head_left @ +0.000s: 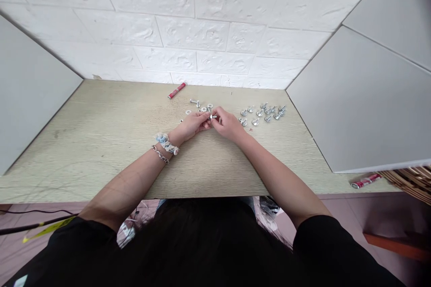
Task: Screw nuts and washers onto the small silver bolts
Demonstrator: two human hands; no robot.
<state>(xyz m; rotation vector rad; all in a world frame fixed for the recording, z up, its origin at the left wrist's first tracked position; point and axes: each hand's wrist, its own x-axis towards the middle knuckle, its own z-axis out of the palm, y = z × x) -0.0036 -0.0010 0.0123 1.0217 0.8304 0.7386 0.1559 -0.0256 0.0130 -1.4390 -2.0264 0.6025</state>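
Over the middle of the table, my left hand (192,126) and my right hand (230,124) meet with fingertips pinched around a small silver bolt (212,117). The bolt lies roughly sideways between them. Whether a nut or washer is also in my fingers is too small to tell. Just beyond my hands are loose bolts (195,102) and flat washers (204,109), with another washer (188,112) lying nearer my left wrist. To the right of my right hand stands a scattered group of several bolts fitted with washers (259,113).
A red tube-shaped packet (177,91) lies near the white brick-patterned wall (212,31). Pale panels (363,103) border the wooden tabletop (111,143) on both sides. Another red packet (366,181) and a wicker basket (411,181) are at the right front edge.
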